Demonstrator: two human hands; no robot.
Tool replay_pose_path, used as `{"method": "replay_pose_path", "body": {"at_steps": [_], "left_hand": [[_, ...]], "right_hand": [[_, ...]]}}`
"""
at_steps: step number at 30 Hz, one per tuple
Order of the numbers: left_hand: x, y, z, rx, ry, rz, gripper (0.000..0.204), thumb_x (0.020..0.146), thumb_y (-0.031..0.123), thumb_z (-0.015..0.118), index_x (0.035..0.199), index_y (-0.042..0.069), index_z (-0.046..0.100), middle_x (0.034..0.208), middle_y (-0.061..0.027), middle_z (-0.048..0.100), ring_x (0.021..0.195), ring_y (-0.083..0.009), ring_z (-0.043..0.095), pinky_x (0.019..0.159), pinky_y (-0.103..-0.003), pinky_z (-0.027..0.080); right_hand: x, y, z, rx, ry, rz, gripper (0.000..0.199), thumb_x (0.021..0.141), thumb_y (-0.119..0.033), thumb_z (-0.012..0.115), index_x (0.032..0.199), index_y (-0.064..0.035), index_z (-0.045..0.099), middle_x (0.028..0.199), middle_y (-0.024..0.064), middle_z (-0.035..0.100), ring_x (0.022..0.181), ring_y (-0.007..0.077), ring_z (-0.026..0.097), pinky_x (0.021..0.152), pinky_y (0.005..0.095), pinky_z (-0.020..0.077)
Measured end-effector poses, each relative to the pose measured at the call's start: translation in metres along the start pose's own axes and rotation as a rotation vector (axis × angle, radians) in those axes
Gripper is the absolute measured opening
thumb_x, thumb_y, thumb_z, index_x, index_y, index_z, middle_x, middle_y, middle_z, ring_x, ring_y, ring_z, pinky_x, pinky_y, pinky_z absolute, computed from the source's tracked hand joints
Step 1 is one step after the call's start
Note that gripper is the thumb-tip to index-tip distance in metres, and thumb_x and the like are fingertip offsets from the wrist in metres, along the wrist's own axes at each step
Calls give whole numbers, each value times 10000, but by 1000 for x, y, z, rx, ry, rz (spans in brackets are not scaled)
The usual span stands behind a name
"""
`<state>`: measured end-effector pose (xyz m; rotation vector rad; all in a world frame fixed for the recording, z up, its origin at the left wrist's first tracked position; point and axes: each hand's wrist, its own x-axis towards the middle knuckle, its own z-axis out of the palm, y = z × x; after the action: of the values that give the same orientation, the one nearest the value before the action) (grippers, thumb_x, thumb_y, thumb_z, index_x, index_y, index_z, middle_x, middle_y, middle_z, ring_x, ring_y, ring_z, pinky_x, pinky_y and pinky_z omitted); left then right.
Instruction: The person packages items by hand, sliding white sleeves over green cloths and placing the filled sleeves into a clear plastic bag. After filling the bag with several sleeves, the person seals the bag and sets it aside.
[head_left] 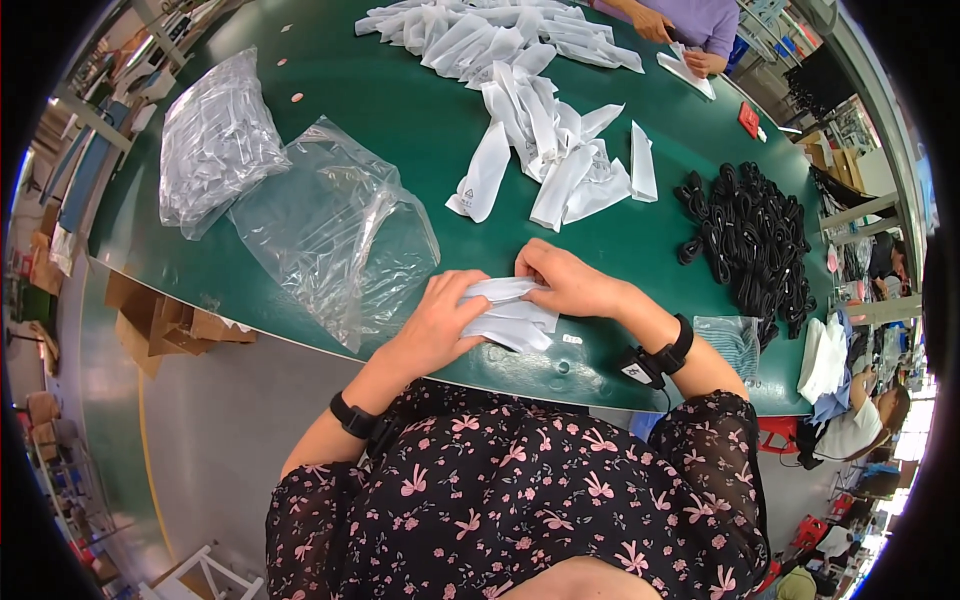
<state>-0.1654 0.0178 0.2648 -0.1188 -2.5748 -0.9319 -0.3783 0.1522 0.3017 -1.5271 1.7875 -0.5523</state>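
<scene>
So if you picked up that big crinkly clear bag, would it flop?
Probably yes: the empty clear bag lies crumpled and wrinkled flat on the green table, so it looks thin and floppy. It likely weighs almost nothing, and its shiny film may feel slippery.

We recorded a green table (400,110): left hand (440,322) and right hand (568,280) both gripped a small white pouch (512,315) at its near edge. Beside them we noted an empty clear bag (335,225), a filled clear bag (215,140), scattered white pouches (545,150), and a heap of black cables (750,240).
</scene>
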Motion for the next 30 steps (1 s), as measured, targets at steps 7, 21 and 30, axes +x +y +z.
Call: {"method": "replay_pose_path", "body": {"at_steps": [7,21,30], "left_hand": [[-2,-2,4,-73,-16,-1,522,623,62,811,1078,40,556,1194,-163,520,1081,-351,506,927,-439,406],[-2,4,2,-119,3,-59,673,554,80,829,1178,44,580,1193,-154,523,1123,-360,484,981,-450,401],[15,3,-8,135,137,9,627,528,129,851,1112,92,627,1235,-165,498,1225,-386,437,1035,-451,394]], "right_hand": [[52,6,-45,-315,382,-352,303,786,11,601,1082,-57,596,1017,141,567,848,329,598,767,370,510],[57,26,-20,-372,257,-227,162,885,-112,592,861,47,571,952,213,594,864,400,595,743,460,485],[-5,4,-17,-267,5,-173,190,897,-170,602,878,18,614,892,178,613,843,387,604,735,455,480]]}}
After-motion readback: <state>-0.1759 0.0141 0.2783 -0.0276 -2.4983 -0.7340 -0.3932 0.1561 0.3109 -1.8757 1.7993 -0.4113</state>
